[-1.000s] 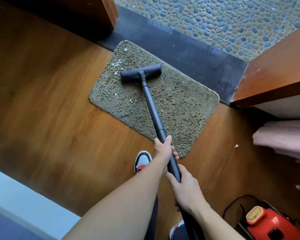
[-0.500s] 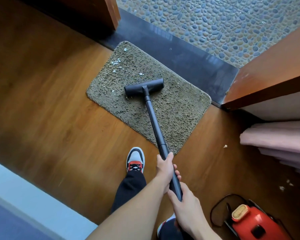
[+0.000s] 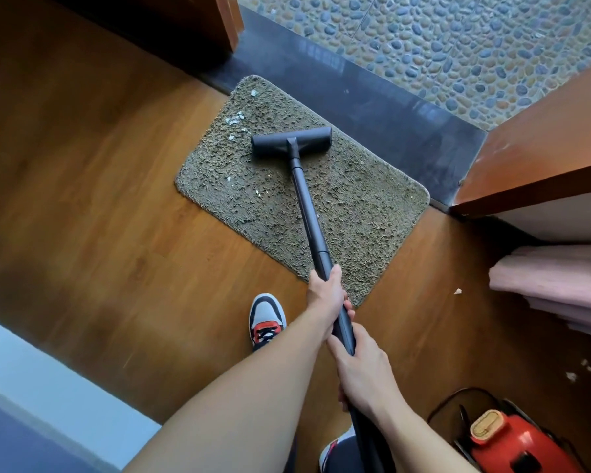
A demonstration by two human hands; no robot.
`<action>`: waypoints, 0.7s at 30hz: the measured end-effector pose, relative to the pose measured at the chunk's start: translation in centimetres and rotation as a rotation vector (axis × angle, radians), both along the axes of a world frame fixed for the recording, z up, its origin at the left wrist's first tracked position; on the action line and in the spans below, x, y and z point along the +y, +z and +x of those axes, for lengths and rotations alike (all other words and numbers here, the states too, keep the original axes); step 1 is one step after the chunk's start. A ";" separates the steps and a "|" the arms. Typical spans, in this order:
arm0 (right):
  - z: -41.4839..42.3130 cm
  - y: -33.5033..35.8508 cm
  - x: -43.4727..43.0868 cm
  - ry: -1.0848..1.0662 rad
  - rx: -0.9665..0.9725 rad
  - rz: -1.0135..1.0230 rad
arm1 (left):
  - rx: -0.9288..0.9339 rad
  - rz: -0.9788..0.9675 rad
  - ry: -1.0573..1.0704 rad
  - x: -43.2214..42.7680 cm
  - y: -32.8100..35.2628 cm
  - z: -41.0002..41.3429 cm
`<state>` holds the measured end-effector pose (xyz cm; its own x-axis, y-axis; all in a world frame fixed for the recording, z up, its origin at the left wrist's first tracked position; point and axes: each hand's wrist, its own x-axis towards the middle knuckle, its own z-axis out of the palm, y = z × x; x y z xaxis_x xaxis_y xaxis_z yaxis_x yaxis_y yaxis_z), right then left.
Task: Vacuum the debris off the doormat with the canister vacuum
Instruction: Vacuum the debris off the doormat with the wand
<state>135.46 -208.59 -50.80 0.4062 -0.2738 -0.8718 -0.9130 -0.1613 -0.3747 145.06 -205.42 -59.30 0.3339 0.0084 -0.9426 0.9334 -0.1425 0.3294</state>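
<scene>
Head view showed my left hand [image 3: 325, 295] and right hand [image 3: 362, 367] clamped round the wand [image 3: 307, 206], nozzle [image 3: 291, 142] mid-doormat [image 3: 355, 206]; next I needed a leftward pass over the white debris [image 3: 235, 119].

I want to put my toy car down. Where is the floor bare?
The wood floor left of the doormat is bare, up to the pale strip lower left. It's crowded lower right: red vacuum canister, scattered crumbs, pink fabric. Both hands, left and right, grip the wand.
</scene>
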 end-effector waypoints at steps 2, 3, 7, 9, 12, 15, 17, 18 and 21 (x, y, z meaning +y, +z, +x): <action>2.1 -0.4 0.0 -0.007 -0.008 0.010 | -0.007 0.005 0.014 0.0 -0.1 2.0; 3.0 -0.5 -0.1 -0.012 -0.011 0.018 | -0.010 0.005 0.020 0.0 -0.1 3.0; 5.5 -0.2 -0.4 -0.005 -0.016 0.039 | -0.006 0.000 0.012 -0.1 0.2 5.2; 5.4 0.1 -0.5 -0.006 -0.008 0.044 | -0.001 -0.006 0.007 -0.2 0.5 5.2; 3.5 1.1 -0.5 -0.003 0.011 0.038 | 0.018 -0.022 0.011 -0.3 1.2 3.3; 0.2 2.1 -0.6 0.009 0.039 0.027 | 0.059 -0.030 0.014 -0.4 1.6 -0.2; -2.3 2.5 -0.7 0.030 0.050 0.004 | 0.084 -0.030 0.020 -0.5 1.8 -2.9; -3.5 2.6 -0.8 0.047 0.056 -0.014 | 0.090 -0.034 0.025 -0.5 1.9 -4.2; -6.2 2.8 -0.9 0.064 0.070 -0.035 | 0.090 -0.035 0.040 -0.6 2.0 -7.0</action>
<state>129.21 -209.51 -48.02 0.3621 -0.2804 -0.8889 -0.9242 -0.2319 -0.3033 138.07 -205.97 -57.30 0.2476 -0.0133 -0.9688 0.9642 -0.0946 0.2477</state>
